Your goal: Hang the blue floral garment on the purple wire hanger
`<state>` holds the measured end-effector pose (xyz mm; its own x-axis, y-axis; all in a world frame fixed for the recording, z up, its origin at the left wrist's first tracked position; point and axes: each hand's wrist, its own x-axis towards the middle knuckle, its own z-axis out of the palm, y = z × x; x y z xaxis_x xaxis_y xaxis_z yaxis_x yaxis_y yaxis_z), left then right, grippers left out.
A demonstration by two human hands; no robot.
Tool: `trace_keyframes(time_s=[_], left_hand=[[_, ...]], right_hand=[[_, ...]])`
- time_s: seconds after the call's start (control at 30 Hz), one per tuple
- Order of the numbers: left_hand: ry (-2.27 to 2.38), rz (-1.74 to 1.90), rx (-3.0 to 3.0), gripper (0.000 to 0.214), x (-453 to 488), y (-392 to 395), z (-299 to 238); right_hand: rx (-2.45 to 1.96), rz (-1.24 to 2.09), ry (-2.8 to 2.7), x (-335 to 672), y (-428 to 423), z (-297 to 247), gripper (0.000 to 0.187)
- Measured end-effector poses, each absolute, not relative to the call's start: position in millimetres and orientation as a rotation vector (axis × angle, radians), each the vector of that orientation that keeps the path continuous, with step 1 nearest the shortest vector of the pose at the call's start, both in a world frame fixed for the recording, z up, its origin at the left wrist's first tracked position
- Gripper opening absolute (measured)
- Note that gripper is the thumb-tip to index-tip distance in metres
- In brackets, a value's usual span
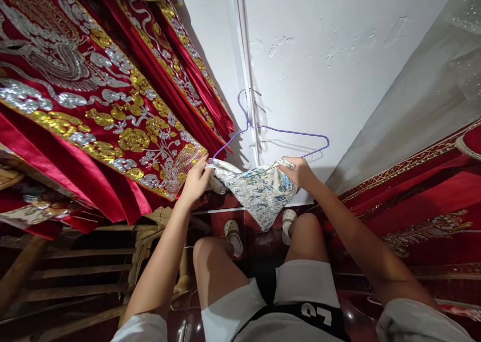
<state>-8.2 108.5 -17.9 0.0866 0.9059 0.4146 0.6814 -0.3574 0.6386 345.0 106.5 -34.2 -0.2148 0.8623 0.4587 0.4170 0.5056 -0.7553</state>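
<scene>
Two hands stretch a patterned cloth beneath a purple wire hanger.

The left hand (195, 182) pinches the cloth's corner at nine o'clock with closed fingers; the right hand (298, 172) grips the opposite corner at three o'clock, fingers curled shut. The cloth (259, 192) is thin and soft, white with blue-green swirls, sagging to a point. The hanger (263, 127) hooks on a white wall pipe (248, 81) at twelve o'clock. Red drapes (93, 106) with gold and silver embroidery hang at ten o'clock. Writing on the shorts (311, 312) is partly hidden.
</scene>
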Motion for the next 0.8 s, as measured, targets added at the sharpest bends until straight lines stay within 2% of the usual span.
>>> trace_keyframes(time_s=[0.1, 0.2, 0.27, 0.33, 0.37, 0.43, 0.47, 0.53, 0.7, 0.8], left_hand=[[1.327, 1.374, 2.066, 0.020, 0, 109, -3], [1.291, 1.295, 2.123, 0.039, 8, 116, 11], [1.341, 1.202, 2.196, 0.040, 8, 122, 17], [1.370, 1.154, 2.246, 0.037, 6, 126, 20], [1.373, 1.142, 2.262, 0.037, 4, 127, 21], [1.381, 1.121, 2.309, 0.037, 1, 127, 23], [1.383, 1.102, 2.344, 0.037, 1, 127, 24], [1.374, 1.050, 2.418, 0.035, 1, 125, 28], [1.404, 1.172, 2.428, 0.031, -1, 124, 34], [1.565, 1.357, 2.186, 0.031, -7, 126, 30]], right_hand=[[-1.121, 0.729, -1.763, 338, 103, -31, 0.040], [-1.173, 0.794, -1.744, 335, 94, -25, 0.044], [-1.170, 0.775, -1.761, 338, 86, -19, 0.036], [-1.196, 0.688, -1.720, 344, 78, -13, 0.013], [-1.225, 0.620, -1.658, 348, 75, -10, 0.021], [-1.282, 0.461, -1.478, 358, 73, -6, 0.063], [-1.297, 0.396, -1.398, 364, 75, -5, 0.078], [-1.321, 0.325, -1.317, 376, 83, -3, 0.090], [-1.437, 0.561, -1.432, 415, 104, 18, 0.056], [-1.366, 0.841, -1.518, 431, 103, 32, 0.051]])
